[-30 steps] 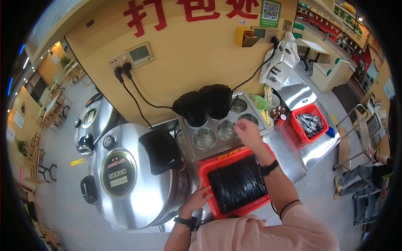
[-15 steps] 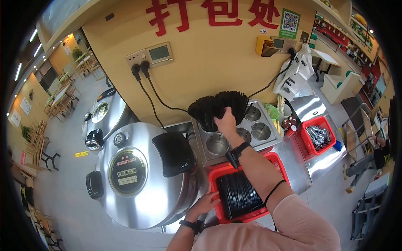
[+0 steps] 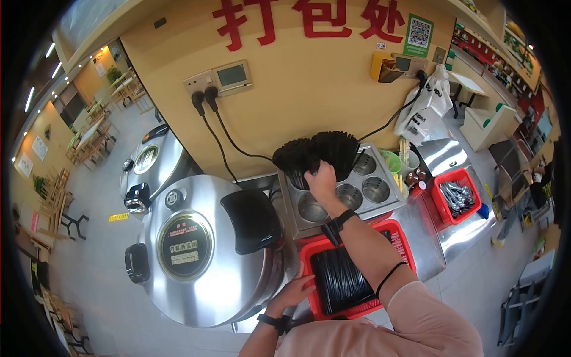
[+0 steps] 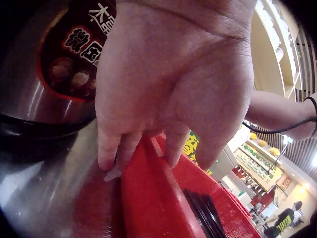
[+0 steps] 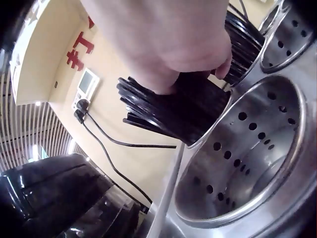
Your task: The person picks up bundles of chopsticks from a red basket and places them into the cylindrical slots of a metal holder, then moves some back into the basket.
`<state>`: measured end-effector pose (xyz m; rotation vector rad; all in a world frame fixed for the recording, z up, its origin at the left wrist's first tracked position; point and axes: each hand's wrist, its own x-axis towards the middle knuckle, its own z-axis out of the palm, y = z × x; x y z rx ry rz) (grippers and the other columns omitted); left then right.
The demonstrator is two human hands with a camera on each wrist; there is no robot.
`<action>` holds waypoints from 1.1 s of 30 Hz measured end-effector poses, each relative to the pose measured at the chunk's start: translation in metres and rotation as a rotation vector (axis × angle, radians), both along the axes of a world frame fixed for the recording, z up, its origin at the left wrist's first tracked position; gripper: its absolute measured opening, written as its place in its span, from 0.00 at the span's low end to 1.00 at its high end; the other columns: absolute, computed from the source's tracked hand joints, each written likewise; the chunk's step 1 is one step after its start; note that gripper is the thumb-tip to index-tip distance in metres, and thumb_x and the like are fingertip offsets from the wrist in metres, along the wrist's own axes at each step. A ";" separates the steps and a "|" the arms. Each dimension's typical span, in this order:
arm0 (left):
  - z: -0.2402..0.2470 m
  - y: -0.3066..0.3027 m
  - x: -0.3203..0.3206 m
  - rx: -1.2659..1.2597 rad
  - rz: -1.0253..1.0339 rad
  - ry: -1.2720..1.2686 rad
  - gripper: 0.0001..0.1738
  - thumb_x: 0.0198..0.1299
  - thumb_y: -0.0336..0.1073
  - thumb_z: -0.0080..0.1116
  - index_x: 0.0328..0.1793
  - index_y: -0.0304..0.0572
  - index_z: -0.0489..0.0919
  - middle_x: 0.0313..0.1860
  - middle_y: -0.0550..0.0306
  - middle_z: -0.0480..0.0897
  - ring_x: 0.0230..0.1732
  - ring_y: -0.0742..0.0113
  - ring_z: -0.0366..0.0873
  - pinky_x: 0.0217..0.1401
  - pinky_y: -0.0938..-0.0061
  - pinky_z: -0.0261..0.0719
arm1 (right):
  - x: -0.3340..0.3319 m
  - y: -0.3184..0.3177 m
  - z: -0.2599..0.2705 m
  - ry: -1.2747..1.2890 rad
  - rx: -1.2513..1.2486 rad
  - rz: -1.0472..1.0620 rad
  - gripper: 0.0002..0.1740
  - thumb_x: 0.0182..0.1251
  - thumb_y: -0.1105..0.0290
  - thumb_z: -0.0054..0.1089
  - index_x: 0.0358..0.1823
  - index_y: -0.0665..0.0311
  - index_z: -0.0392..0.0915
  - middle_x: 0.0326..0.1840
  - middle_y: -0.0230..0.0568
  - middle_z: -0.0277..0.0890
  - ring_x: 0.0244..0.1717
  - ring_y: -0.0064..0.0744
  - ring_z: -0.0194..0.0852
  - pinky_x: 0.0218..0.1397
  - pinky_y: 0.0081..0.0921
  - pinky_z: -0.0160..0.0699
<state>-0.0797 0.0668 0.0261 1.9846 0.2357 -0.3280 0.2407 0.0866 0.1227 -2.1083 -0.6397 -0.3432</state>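
Observation:
Black chopsticks [image 3: 294, 160] stand bundled in a metal cup at the left of the steel holder [image 3: 285, 208]. My right hand [image 3: 323, 181] grips among them, thumb and fingers around some sticks; the right wrist view shows chopsticks [image 5: 173, 114] fanned under the fingers. A second bundle of chopsticks [image 3: 339, 152] stands in the neighbouring cup. My left hand [image 3: 291, 294] rests at the left rim of a red basket [image 3: 306, 262], its fingers loosely straight; in the left wrist view they straddle the basket wall [image 4: 148, 193]. Inside lie black wrapped chopsticks [image 3: 342, 279].
A large steel cooker [image 3: 214, 285] with a black handle [image 3: 253, 220] stands at the left, close to the holder. To the right are a red basket of spoons [image 3: 458, 199] and small condiment jars [image 3: 413, 177]. Power cords [image 3: 238, 143] run down the wall behind.
My right hand moved left and up from over the cups at the right to the left chopstick bundle and took hold there. My left hand stays at the basket rim; the head view shifted.

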 end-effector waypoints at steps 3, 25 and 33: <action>0.001 0.000 0.000 -0.017 -0.001 0.015 0.30 0.69 0.47 0.55 0.72 0.37 0.72 0.85 0.37 0.37 0.71 0.45 0.72 0.70 0.65 0.72 | -0.005 0.009 0.009 -0.127 0.189 -0.048 0.18 0.57 0.70 0.64 0.45 0.74 0.76 0.40 0.59 0.79 0.46 0.63 0.76 0.51 0.50 0.75; 0.000 -0.001 -0.001 -0.074 0.011 -0.008 0.29 0.68 0.42 0.59 0.71 0.36 0.73 0.84 0.31 0.34 0.80 0.47 0.59 0.72 0.67 0.69 | -0.037 -0.128 0.135 0.336 1.143 0.228 0.04 0.65 0.74 0.54 0.37 0.65 0.69 0.27 0.37 0.73 0.31 0.29 0.74 0.40 0.27 0.73; -0.003 -0.002 -0.001 0.005 0.012 -0.087 0.28 0.68 0.42 0.57 0.70 0.33 0.73 0.86 0.39 0.38 0.57 0.50 0.84 0.65 0.65 0.77 | -0.102 -0.220 0.008 0.652 0.514 0.095 0.01 0.61 0.77 0.52 0.31 0.66 0.70 0.25 0.34 0.72 0.27 0.25 0.72 0.33 0.24 0.70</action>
